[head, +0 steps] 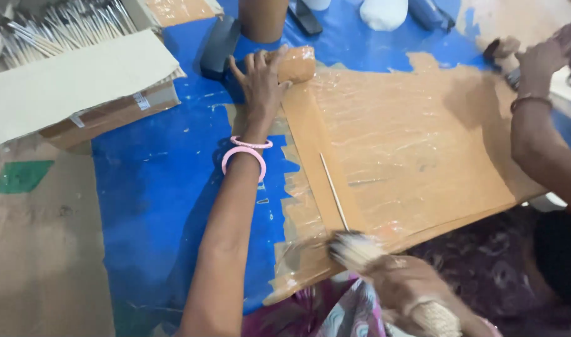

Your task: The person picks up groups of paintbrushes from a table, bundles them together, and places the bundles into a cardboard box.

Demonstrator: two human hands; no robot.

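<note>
Left hand (pixel 260 78) outstretched, right hand (pixel 404 284) fisted

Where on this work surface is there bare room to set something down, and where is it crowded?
Free: the blue floor between the cardboard box and the left arm; the board's middle, right of the thin stick. Crowded: the top edge by the left hand on the brown lump, and the near edge by the right hand with its stick bundle.

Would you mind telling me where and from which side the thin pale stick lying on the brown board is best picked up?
Probably by a fingertip pinch near the middle of the thin pale stick, coming straight down from above. It lies flat and alone on the tape-covered brown board, so nothing crowds its sides. Its lower end runs under the blurred bundle of sticks in the right hand, so the upper half is freer.
</note>
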